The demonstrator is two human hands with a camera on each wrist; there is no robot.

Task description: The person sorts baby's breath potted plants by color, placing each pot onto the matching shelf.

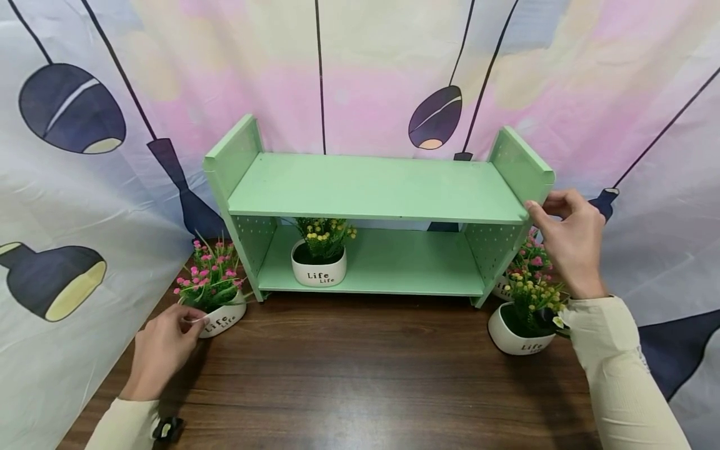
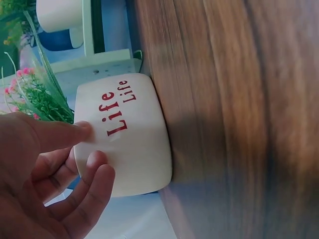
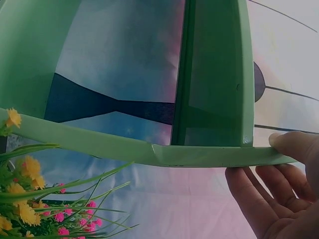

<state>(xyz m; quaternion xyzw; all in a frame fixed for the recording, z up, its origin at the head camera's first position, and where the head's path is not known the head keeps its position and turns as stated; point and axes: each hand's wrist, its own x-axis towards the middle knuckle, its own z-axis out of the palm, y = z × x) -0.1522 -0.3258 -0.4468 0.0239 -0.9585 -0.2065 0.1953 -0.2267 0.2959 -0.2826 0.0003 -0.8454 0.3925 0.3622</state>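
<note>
Wooden table (image 1: 365, 369); green shelf (image 1: 377, 187) lengthwise left-right.

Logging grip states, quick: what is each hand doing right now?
Left hand: pinching the pink-flower pot.
Right hand: thumb and fingers on the green shelf side panel.

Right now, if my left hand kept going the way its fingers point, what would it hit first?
The left hand already touches the white pot of pink flowers. Pushing on, it would likely meet the green shelf's left side next, though depth is unclear.
</note>
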